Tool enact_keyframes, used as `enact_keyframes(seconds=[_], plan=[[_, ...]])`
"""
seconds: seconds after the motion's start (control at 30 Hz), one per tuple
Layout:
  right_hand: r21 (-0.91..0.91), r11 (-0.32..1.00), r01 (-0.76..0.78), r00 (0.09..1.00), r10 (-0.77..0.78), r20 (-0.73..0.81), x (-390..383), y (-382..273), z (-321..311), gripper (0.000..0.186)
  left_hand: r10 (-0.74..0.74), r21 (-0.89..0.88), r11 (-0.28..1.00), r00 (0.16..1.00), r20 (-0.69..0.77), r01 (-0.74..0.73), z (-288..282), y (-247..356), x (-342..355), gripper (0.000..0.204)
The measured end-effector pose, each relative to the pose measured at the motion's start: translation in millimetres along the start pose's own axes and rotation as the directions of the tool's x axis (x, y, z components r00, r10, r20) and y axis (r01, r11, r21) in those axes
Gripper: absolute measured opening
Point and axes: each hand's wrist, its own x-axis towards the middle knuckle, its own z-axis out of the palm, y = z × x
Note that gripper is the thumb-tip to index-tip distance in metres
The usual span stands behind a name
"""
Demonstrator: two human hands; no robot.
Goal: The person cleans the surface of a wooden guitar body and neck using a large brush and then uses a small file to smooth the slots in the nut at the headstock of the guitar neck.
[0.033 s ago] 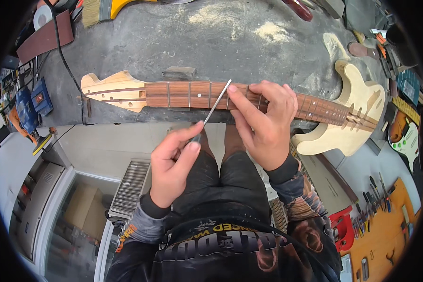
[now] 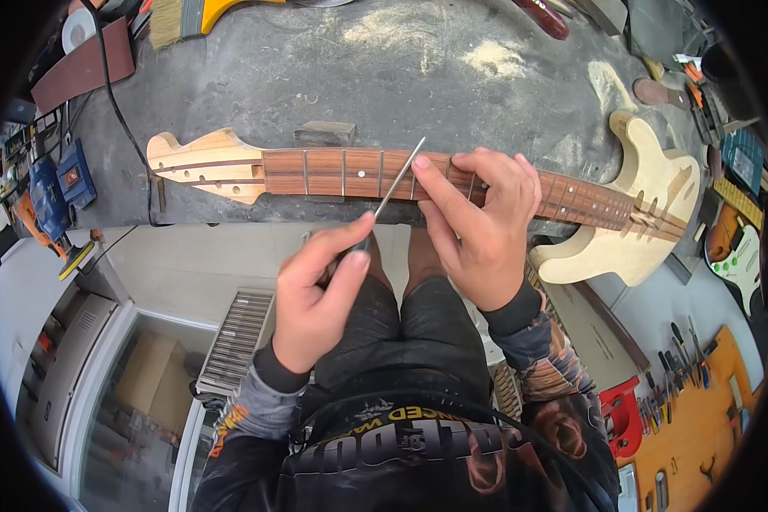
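My left hand [image 2: 320,299] holds a thin steel file [image 2: 398,182] by a dark handle [image 2: 358,245]; the file slants up and right across the guitar's rosewood fretboard [image 2: 320,171], near a fret. My right hand [image 2: 486,230] grips the neck just right of the file, index fingertip at the file's side, other fingers on the fretboard. The guitar lies crosswise along the bench edge: bare pale wood headstock [image 2: 196,162] at left, unfinished pale body [image 2: 657,188] at right, slightly curved in the fisheye.
Grey dusty bench [image 2: 256,77] with a small block [image 2: 324,130], yellow paintbrush [image 2: 213,13] and black cable [image 2: 115,102]. Blue power tools [image 2: 60,196] crowd the left. At right are a second guitar [image 2: 742,269] and an orange tool board [image 2: 683,427]. A glass-topped cabinet [image 2: 158,384] stands below left.
My left hand has moved slightly up and right with the file, whose tip now reaches a little farther past the fretboard's far edge. My right hand has hardly moved.
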Motion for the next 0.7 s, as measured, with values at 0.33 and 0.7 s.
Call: enact_keyframes(seconds=[0.33,0.7], plan=[[0.008,1.0,0.011,0.999,-0.01,-0.033,-2.9,5.1,4.3,0.06,-0.018,-0.004,1.0,1.0,-0.007,0.018,0.2,8.7,10.7,0.036],[0.002,1.0,0.013,0.999,-0.013,-0.044,-1.6,3.0,6.3,0.059,0.33,0.645,0.668,0.925,0.188,-0.37,6.0,24.6,43.3,0.045]])
